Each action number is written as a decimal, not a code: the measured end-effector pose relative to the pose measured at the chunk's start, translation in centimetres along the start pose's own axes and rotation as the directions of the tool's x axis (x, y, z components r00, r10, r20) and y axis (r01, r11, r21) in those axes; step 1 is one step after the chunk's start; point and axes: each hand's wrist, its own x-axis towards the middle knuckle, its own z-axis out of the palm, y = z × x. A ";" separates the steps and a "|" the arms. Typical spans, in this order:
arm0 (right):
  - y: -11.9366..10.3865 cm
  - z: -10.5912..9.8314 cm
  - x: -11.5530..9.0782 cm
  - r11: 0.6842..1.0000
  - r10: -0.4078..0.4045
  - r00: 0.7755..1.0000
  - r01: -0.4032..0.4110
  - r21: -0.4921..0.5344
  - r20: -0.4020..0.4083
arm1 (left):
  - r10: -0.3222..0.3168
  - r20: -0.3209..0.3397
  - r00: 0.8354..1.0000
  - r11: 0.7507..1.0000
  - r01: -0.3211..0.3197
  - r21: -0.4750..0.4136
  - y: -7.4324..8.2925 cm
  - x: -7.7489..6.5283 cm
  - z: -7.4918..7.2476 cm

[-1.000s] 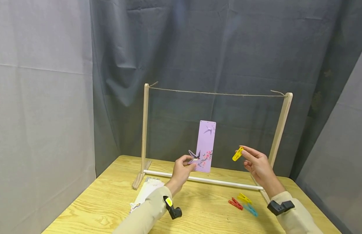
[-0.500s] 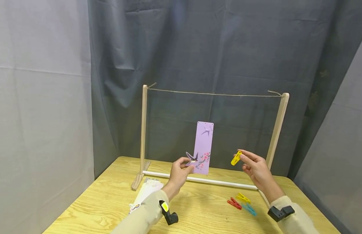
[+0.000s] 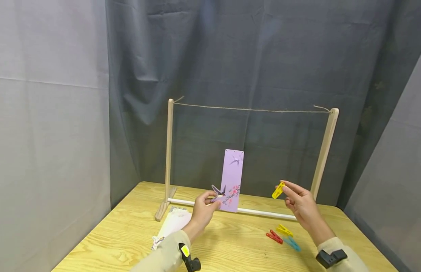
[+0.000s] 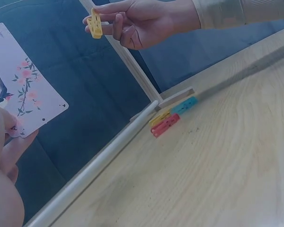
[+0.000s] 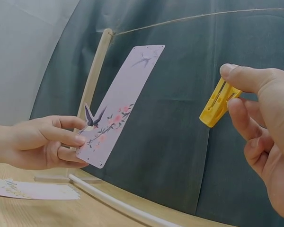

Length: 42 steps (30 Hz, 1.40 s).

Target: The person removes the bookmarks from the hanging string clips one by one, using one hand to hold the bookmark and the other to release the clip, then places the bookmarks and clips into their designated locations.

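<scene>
My left hand [image 3: 202, 211] pinches the lower left edge of a purple bookmark [image 3: 232, 170], which stands almost upright in the air. Swallows and pink blossoms are printed on the bookmark, and a bird's wings jut out past its left edge. To the right, my right hand [image 3: 302, 204] pinches a yellow clothespin [image 5: 220, 101] between thumb and fingers. Bookmark and clothespin are apart. Behind and above both hands, a thin string [image 3: 251, 110] runs between the two posts of a wooden frame [image 3: 169, 151].
A stack of pale bookmarks [image 3: 176, 223] lies on the wooden table [image 3: 237, 249] at the left. Red [image 3: 274, 236], yellow [image 3: 284, 230] and blue clothespins [image 3: 292, 243] lie together near my right forearm. A white bar [image 3: 264, 214] joins the frame's feet; grey curtains surround the table.
My left hand has lowered the bookmark and shifted it slightly left. The right hand with the yellow clothespin has also dropped a little. Both grips stay the same.
</scene>
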 end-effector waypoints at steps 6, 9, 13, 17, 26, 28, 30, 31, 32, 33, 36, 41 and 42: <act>0.7 -0.2 -0.9 0.999 0.014 1.000 -0.015 -0.045 -0.011 | -0.002 0.016 1.000 0.999 0.003 -0.032 -0.2 -0.9 -0.9; 0.9 -0.2 -1.4 0.997 0.020 1.000 -0.022 -0.075 -0.021 | -0.008 0.018 1.000 1.000 0.008 -0.023 -0.2 -1.3 -1.5; 1.3 -0.4 -2.1 0.994 0.037 0.998 -0.041 -0.102 -0.041 | -0.028 0.013 1.000 1.000 0.028 0.007 0.0 -1.9 -2.3; 1.5 -0.8 -2.9 0.992 0.049 0.997 -0.055 -0.116 -0.062 | -0.042 0.017 0.999 0.999 0.043 -0.003 -0.1 -2.6 -2.9; 2.5 -1.1 -4.0 0.964 0.050 0.996 -0.068 -0.256 -0.078 | -0.028 0.021 0.999 0.999 0.027 0.032 -0.7 -3.6 -4.1; 2.9 -1.1 -4.2 0.950 0.046 0.994 -0.073 -0.302 -0.097 | -0.034 0.025 0.999 0.999 0.033 0.042 -0.8 -3.8 -4.4; 3.2 -1.1 -4.5 0.932 0.046 0.992 -0.084 -0.352 -0.115 | -0.036 0.030 0.999 0.998 0.035 0.042 -0.8 -4.1 -4.7; 3.4 -1.1 -4.6 0.924 0.049 0.991 -0.092 -0.370 -0.124 | -0.036 0.031 0.999 0.999 0.035 0.036 -0.7 -4.1 -4.8; 3.6 -1.2 -4.7 0.916 0.054 0.990 -0.103 -0.388 -0.133 | -0.034 0.033 0.999 0.999 0.033 0.034 -0.7 -4.3 -5.0; 3.7 -1.2 -4.8 0.908 0.066 0.988 -0.118 -0.401 -0.142 | -0.033 0.033 0.999 0.999 0.032 0.031 -0.6 -4.4 -5.1; 4.2 -1.2 -5.1 0.883 0.085 0.984 -0.148 -0.446 -0.159 | -0.024 0.034 0.999 1.000 0.023 0.014 -0.6 -4.6 -5.6; 4.9 -1.3 -5.6 0.812 0.124 0.983 -0.178 -0.555 -0.135 | -0.032 0.040 0.999 0.999 0.032 0.010 -0.9 -5.2 -6.6; 5.1 -1.4 -5.7 0.798 0.135 0.984 -0.178 -0.576 -0.118 | -0.038 0.042 0.998 0.999 0.038 0.015 -1.0 -5.3 -6.8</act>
